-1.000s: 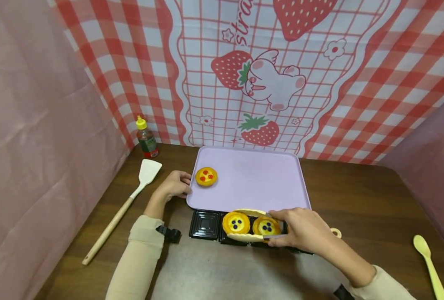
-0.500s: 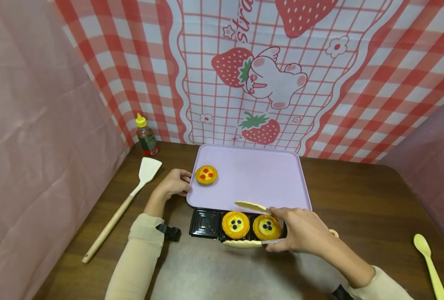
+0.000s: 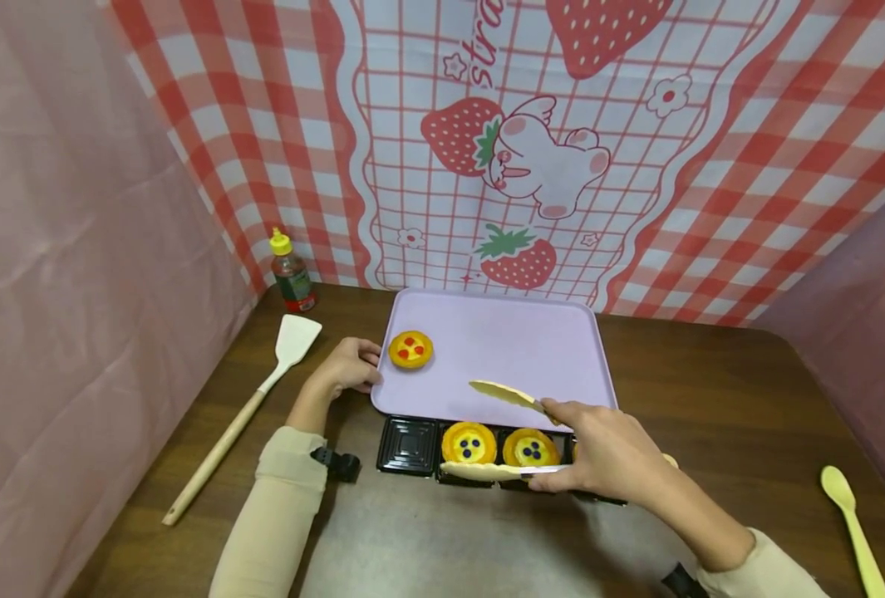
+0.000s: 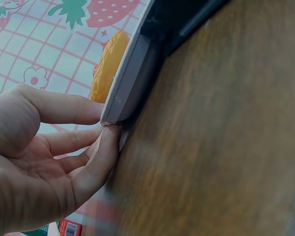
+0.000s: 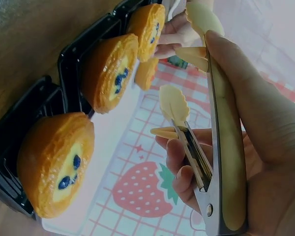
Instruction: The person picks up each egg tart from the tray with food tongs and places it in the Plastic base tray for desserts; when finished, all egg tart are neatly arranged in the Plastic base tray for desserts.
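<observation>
My left hand [image 3: 348, 365] pinches the left rim of a lilac tray [image 3: 517, 349]; in the left wrist view, thumb and finger lie on opposite faces of that rim. An egg tart with red toppings [image 3: 410, 350] sits on the tray near this hand. My right hand [image 3: 610, 453] holds cream-coloured tongs [image 5: 228, 147], their arms spread with nothing between the tips. Below them, blueberry-topped egg tarts [image 3: 469, 443] sit in a row of black plastic compartments [image 3: 408, 446]. The leftmost compartment holds no tart. One tart at the right is mostly hidden by my right hand in the head view.
A white spatula [image 3: 277, 374] with a wooden handle lies at the left. Behind it stands a sauce bottle [image 3: 292, 272] with a yellow cap. A yellow spoon [image 3: 853, 523] lies at the far right. A strawberry-print cloth [image 3: 517, 166] hangs behind the tray.
The tongs have spread apart from around the blueberry tarts and risen slightly, and the tarts stay in their compartments. My left hand keeps its place at the tray's rim.
</observation>
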`<state>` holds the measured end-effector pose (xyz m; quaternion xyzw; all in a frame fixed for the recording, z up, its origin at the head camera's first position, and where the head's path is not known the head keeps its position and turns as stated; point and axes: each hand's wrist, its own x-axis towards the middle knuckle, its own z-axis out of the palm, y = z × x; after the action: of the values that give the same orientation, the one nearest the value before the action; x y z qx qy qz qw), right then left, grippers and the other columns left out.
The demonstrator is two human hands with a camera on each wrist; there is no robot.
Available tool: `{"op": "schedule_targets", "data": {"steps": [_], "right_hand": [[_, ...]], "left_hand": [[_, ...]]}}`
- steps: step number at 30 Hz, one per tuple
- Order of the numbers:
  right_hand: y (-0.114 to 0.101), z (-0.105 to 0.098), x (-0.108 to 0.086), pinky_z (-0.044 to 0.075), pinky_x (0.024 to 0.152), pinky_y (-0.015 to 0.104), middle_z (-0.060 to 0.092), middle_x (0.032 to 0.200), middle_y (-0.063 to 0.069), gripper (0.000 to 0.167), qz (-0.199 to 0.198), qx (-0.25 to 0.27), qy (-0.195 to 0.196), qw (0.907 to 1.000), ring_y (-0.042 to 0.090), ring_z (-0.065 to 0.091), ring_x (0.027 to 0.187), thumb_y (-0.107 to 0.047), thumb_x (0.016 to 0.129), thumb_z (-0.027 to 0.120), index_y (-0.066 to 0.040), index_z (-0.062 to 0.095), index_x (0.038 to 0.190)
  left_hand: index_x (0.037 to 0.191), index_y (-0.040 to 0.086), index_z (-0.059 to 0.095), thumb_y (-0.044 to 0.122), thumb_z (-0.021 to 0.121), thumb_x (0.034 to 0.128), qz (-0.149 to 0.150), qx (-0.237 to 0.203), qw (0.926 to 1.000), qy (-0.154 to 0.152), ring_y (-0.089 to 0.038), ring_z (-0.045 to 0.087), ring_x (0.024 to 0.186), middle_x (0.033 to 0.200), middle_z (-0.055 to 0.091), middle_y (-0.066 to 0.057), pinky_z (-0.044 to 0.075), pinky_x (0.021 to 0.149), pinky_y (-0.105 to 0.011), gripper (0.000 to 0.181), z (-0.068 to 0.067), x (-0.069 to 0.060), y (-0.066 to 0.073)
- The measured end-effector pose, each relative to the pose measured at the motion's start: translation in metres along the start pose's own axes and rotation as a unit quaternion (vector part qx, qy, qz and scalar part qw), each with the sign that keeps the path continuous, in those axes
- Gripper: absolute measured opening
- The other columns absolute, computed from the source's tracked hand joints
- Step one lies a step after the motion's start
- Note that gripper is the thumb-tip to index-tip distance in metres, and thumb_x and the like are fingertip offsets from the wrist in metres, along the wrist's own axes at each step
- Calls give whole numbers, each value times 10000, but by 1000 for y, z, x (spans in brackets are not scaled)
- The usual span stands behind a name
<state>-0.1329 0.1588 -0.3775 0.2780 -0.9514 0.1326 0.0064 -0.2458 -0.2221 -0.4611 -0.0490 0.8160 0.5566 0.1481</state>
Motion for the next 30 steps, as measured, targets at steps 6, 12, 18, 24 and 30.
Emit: {"op": "schedule_targets", "data": {"steps": [6, 12, 18, 24, 30], "right_hand": [[1, -9, 4, 560, 718, 489, 708, 1136, 45, 1005, 174, 38, 62, 9998, 274, 670, 1005, -721, 593, 804, -90, 613, 1351], [7, -24, 12, 561, 627, 448, 718, 1093, 64, 1054, 91, -109, 272, 9995, 276, 684, 889, -778, 597, 756, -53, 608, 1348], [13, -36, 31, 556, 599, 405, 714, 1090, 91, 1119, 8, -79, 486, 9988, 229, 659, 803, -862, 606, 652, -28, 600, 1349], [12, -36, 63, 486, 563, 324, 697, 1084, 78, 1042, -109, 121, 476, 9987, 177, 561, 722, -808, 614, 716, -51, 621, 1323], [3, -33, 98, 468, 585, 324, 678, 985, 31, 821, -167, 71, 545, 9984, 181, 555, 722, -714, 610, 805, -117, 672, 1158]], "left_hand": [[1259, -122, 527, -118, 685, 743, 20, 4, 10000, 31, -238, 586, 776, 1041, 543, -206, 595, 619, -358, 540, 0, -1, 1], [1254, -114, 532, -116, 696, 739, -20, -3, 10000, 59, -237, 583, 773, 1033, 544, -200, 595, 618, -365, 540, 0, -1, -1], [1256, -115, 532, -113, 700, 740, -12, 14, 10000, 87, -239, 585, 778, 1035, 547, -203, 597, 617, -368, 542, 0, -1, 0], [1264, -110, 533, -108, 705, 752, -101, 36, 9999, 84, -239, 588, 785, 1041, 545, -199, 599, 631, -367, 539, 0, 0, -2], [1259, -105, 540, -111, 703, 747, -102, 26, 9999, 96, -240, 589, 790, 1042, 548, -196, 598, 627, -364, 538, 0, 0, 0]]}}
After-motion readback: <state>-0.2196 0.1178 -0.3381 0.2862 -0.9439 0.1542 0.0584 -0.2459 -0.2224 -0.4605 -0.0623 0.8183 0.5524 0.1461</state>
